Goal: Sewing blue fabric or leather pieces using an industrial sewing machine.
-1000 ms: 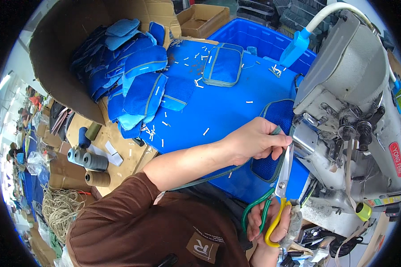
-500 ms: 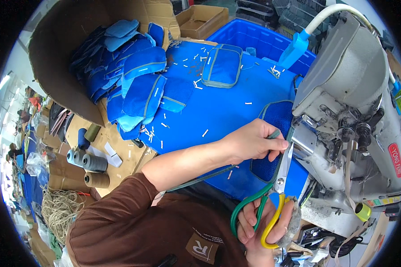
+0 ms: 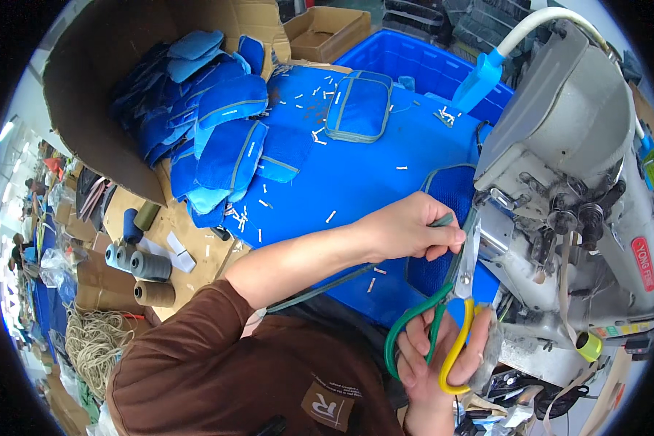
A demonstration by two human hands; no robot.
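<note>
- Your left hand (image 3: 414, 229) has its grip closed on the grey-green strip (image 3: 444, 219), left of the sewing machine (image 3: 552, 131).
- Your right hand (image 3: 432, 356) grips scissors (image 3: 463, 285) near the machine.
- Your blue mesh piece (image 3: 447, 187): beside the machine.

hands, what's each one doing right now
Left hand: closed, holding a strip.
Right hand: closed on scissors.

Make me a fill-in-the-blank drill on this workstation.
The right hand holds scissors with one green and one ____ handle.
The left hand pinches a greenish strip above a tabletop coloured ____.
The large box holding piled blue pieces is made of ____.
The grey machine stands on the person's ____ side.
Missing words: yellow; blue; cardboard; right.
</note>
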